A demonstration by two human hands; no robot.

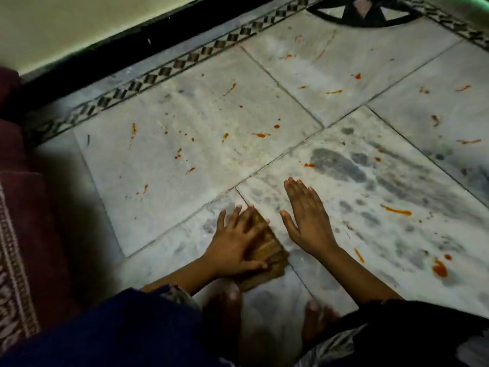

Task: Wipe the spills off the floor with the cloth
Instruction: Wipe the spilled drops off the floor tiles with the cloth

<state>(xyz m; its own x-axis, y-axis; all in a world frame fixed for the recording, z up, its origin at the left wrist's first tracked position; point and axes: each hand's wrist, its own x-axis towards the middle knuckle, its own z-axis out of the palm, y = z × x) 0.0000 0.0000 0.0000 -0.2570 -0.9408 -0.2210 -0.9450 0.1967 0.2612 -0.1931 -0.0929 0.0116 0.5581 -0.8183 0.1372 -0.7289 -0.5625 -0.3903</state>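
Observation:
A folded brown cloth (270,254) lies on the white marble floor (201,133) just in front of my feet. My left hand (238,241) presses flat on the cloth with spread, straight fingers. My right hand (307,217) rests flat on the bare tile right beside the cloth, fingers straight and together, holding nothing. Orange-red spills are scattered over the tiles: small drops and streaks (260,135) ahead of my hands, a streak (398,211) to the right and a larger blot (439,268) at the lower right.
A maroon patterned rug (23,234) covers the floor on the left. A black skirting and pale wall (79,30) run along the far side, with a checkered tile border (169,68) before it. A dark floor inlay (365,14) sits at the top. My bare toes (315,317) are below the hands.

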